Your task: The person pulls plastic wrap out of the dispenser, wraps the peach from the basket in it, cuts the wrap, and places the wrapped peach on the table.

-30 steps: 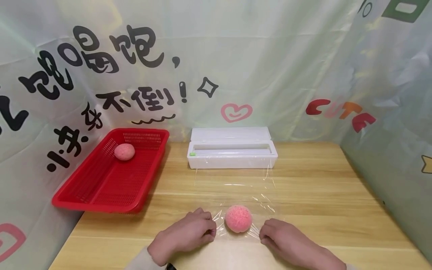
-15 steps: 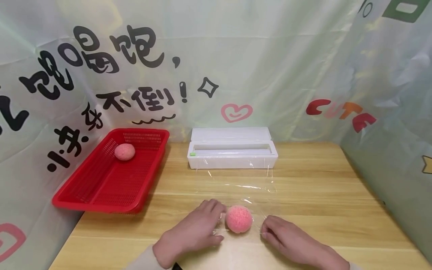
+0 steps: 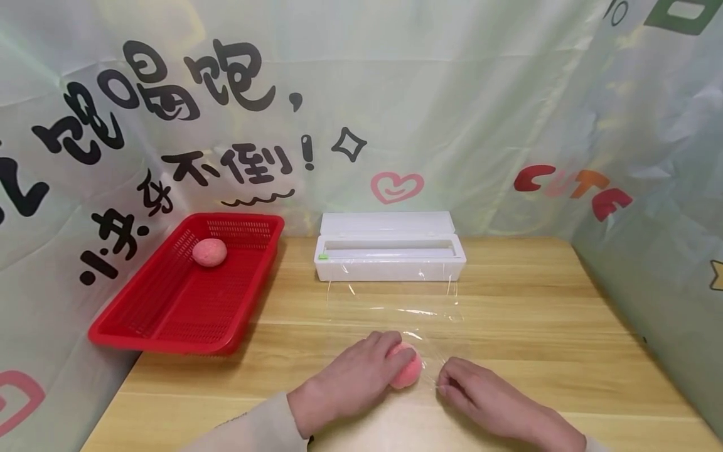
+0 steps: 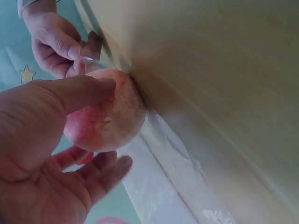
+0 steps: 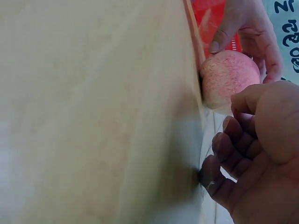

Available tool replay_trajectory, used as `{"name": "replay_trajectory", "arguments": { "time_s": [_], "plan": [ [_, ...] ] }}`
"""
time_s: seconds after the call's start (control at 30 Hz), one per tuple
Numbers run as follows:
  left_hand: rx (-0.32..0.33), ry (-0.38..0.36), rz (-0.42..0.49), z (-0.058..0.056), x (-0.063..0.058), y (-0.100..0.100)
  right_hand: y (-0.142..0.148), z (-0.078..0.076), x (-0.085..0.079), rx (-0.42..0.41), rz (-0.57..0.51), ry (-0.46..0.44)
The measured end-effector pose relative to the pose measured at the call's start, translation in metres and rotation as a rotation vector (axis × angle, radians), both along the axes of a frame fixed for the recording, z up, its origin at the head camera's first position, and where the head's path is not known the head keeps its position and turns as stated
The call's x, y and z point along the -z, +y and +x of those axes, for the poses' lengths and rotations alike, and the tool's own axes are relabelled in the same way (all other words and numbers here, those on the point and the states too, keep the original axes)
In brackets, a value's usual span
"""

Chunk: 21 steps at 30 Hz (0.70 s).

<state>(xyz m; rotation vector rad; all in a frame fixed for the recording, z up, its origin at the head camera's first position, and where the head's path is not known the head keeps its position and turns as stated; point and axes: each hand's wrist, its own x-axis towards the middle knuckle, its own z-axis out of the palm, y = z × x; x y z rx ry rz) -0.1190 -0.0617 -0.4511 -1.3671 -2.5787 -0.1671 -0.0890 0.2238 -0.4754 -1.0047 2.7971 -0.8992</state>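
Toward the near edge of the desk, a pink peach is resting on clear film, and we are judging it light, slightly soft and best held round its sides. Our left hand is slanting over it, gripping it between thumb and fingers, while our right hand is lying low at its right, fingers pinching the film.

The head camera looks forward and down from six o'clock over the table, farthest away. The left wrist camera, close and turned sideways, looks past the left hand to the ball, the right hand at ten o'clock. The right wrist camera, equally near, faces the left hand at two o'clock. All views share the ball; head and right wrist, the basket too.
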Motion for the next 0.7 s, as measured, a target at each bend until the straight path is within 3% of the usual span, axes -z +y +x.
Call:
{"name": "replay_trajectory", "arguments": {
  "time_s": [0.2,0.4,0.7],
  "plan": [
    [0.015,-0.161,0.052,-0.008,-0.007,-0.004,0.001,-0.006,-0.007,-0.004,0.011,0.031],
    [-0.019,-0.360,0.054,-0.024,-0.018,-0.005,0.000,-0.017,-0.013,-0.012,0.013,0.088],
    [-0.013,-0.739,0.082,-0.068,-0.030,-0.006,0.006,-0.044,-0.021,0.011,-0.034,-0.134]
  ]
}}
